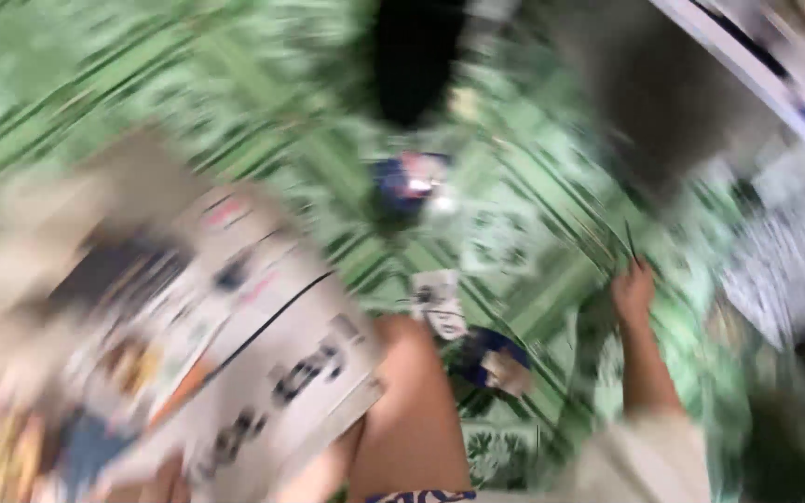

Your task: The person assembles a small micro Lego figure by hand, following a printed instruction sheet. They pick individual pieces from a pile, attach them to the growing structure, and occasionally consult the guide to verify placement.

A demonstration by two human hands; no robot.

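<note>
Right hand: right hand (633,291) sits right of centre in the head view, its forearm running down to a pale sleeve (649,461) at the lower right edge. It rests on or just above the green patterned mat (263,102). A thin dark stick-like thing (629,240) rises from near its fingers; blur hides whether the fingers are closed on it, so I cannot tell if this hand is gripping or loose.

Left hand: left hand (165,484) is only a smear of skin at the bottom edge, lower left, under the newspaper. It seems to hold the paper from beneath, but the blur is too heavy to tell whether it is closed.

Newspaper: newspaper (235,354), a large folded sheet with dark print and coloured patches, fills the lower left of the frame, tilted, its right edge touching a bare knee (412,410) at bottom centre.

Mat: green with lighter stripes and leafy squares, covering most of the frame.

Small things on the mat: a blue and white lump (407,182) upper centre; a printed paper scrap (440,303) just right of the newspaper; a blue and pale object (496,359) just below that scrap, beside the knee.

Upper edge: a dark shape (416,56) at top centre, and a white board with blue marks (775,74) in the upper right corner.

Sharpness: the whole view is motion-blurred.
</note>
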